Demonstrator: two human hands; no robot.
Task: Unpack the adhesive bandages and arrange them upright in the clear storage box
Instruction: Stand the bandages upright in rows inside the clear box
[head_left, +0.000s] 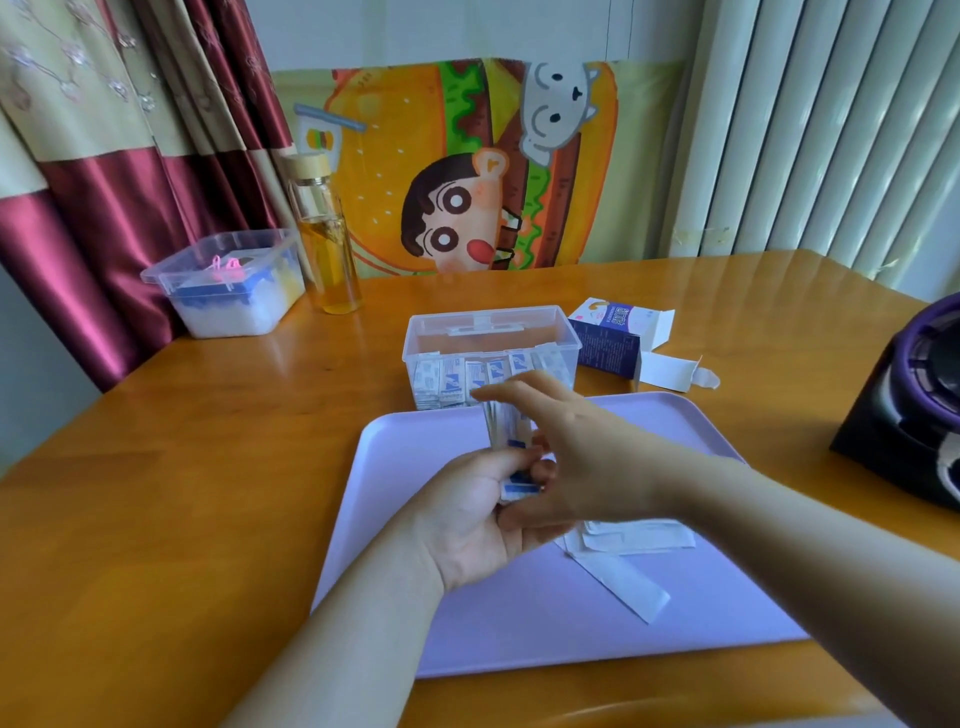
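Warm orange wood fills the head view: a glossy table (182, 467) with a cartoon burger cloth propped behind it and curtains at the upper left. At the centre lies a lilac tray (415, 623), and just past its far rim stands the clear storage box (491, 332), lid off, with a row of bandages (457, 376) already upright along its near wall. An emptied carton (613, 338) lies right of the box.

Over the tray, the left hand (467, 525) is curled round a small stack of wrapped bandages (511, 441), held roughly upright. The right hand (582, 457) reaches across it, fingers spread and blurred; whether they pinch the stack's top I cannot tell. Loose strips (623, 556) lie flat on the tray to the lower right.

These paper packets look light, thin and floppy, likely to fan out or slide apart; pinching the stack across its flat faces near the middle should keep it together. Behind the standing row, the box looks open. Its near rim is what the packets' lower ends could catch on.
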